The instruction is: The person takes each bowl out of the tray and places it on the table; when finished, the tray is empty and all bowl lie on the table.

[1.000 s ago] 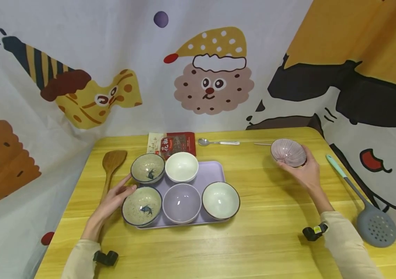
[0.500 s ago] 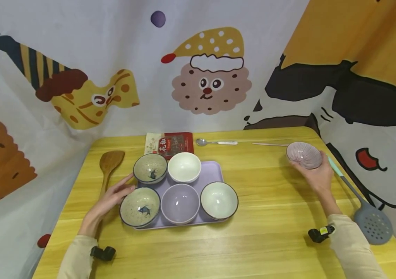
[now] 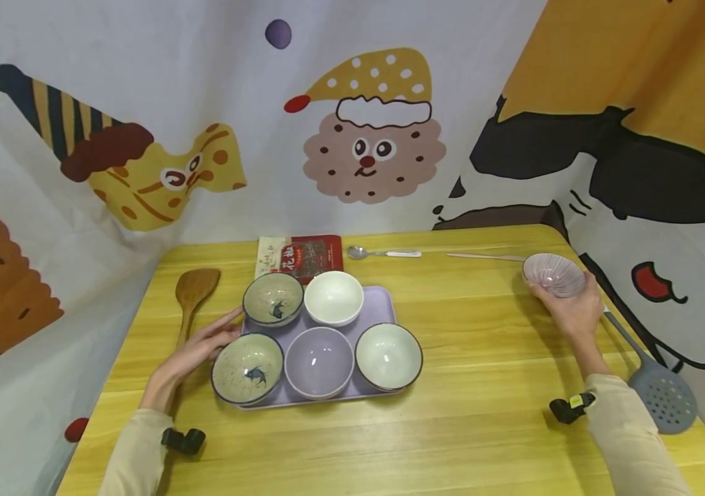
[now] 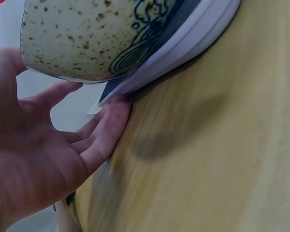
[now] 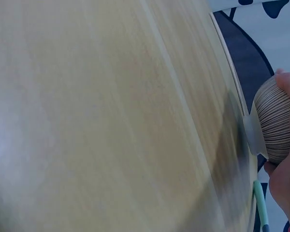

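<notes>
On the left of the tray, my left hand [image 3: 200,348] reaches in with its fingers extended between the far speckled bowl [image 3: 273,300] and the near speckled bowl [image 3: 247,368]. Its fingers [image 4: 108,125] are at the rim of the lilac tray [image 4: 193,46] in the left wrist view, just below a speckled bowl [image 4: 82,43]. A white bowl [image 3: 333,298], a lilac bowl [image 3: 319,363] and a dark-rimmed pale bowl [image 3: 389,357] share the tray. At the back right, my right hand [image 3: 578,310] grips a small pink-striped bowl [image 3: 553,275] round its side, close over the table.
A wooden spatula [image 3: 196,289] lies left of the tray, a grey slotted turner [image 3: 662,396] by the right edge. Along the back are a red spice packet [image 3: 311,258], a spoon [image 3: 383,253] and a thin pink stick [image 3: 482,256]. A printed cloth [image 3: 265,138] hangs behind.
My right hand has carried the striped bowl rightward, uncovering more of the thin stick. The far speckled bowl and the white bowl have slid right on the tray, my left fingers following.
</notes>
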The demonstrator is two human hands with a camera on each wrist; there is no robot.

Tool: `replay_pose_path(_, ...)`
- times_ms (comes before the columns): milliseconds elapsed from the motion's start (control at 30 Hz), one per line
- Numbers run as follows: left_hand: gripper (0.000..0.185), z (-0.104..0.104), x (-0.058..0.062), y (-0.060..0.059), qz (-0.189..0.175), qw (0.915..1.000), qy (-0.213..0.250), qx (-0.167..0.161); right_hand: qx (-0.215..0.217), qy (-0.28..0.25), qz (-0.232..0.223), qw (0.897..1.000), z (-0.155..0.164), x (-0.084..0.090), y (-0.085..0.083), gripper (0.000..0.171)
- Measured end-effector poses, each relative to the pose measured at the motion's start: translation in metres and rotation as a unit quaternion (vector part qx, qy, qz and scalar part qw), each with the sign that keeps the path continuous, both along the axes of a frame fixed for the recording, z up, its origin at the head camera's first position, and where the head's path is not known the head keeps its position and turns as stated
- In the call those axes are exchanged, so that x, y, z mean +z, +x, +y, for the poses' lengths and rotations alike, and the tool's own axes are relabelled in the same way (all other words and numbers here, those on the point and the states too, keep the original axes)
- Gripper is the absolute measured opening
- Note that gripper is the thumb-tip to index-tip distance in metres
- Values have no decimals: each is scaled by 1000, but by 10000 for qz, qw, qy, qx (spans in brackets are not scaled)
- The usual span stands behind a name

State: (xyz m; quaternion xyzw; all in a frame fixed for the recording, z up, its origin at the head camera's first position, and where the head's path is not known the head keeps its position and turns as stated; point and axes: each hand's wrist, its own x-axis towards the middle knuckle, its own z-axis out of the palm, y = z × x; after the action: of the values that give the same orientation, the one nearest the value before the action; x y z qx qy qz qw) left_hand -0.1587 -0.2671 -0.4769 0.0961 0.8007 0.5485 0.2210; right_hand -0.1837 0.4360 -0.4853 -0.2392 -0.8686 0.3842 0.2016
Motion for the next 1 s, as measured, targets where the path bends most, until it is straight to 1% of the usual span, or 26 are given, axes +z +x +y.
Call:
replay_pose_path(267, 68, 0, 0, -7, -139, 9993, 90, -331, -389, -384, -94, 9985, -2, -3, -6, 116)
replay_pose_path(367, 68, 1, 0, -9, -174, 9992, 88, -357, -443, -421, -211, 9979, 0, -4, -9, 117)
replay_pose_path(433, 67, 1, 0, -9, -98, 9994, -26, -323, -373, -357, -311, 9982, 1, -4, -11, 118)
replay_pose_path(467, 66, 2, -1, -8, -27, 9996, -108, -272, -316, -304, -362, 9984, 1, -3, -12, 118)
replay_pose_path(533, 63, 3, -2, -9, 262, 9990, -324, -158, -169, -137, -508, 9985, 1, -1, -13, 120)
replay_pose_path(633, 61, 5, -3, -11, 709, 9959, -562, 34, -6, 115, -645, 9979, 0, 5, -12, 123)
replay_pose_path(667, 61, 5, -4, -13, 867, 9944, -601, 50, 0, 200, -649, 9977, -1, 8, -11, 124)
replay_pose_path(700, 62, 5, -5, -14, 979, 9933, -607, 71, -16, 293, -593, 9978, -3, 11, -9, 124)
replay_pose_path(767, 64, 5, -7, -18, 1070, 9921, -651, 110, -84, 434, -376, 9983, -7, 17, -6, 122)
replay_pose_path(867, 67, 5, -8, -21, 1096, 9912, -737, 120, -146, 629, 61, 9979, -15, 27, -1, 115)
replay_pose_path(1000, 69, 6, -6, -24, 1083, 9902, -882, 53, 47, 710, 451, 9964, -34, 47, 5, 107)
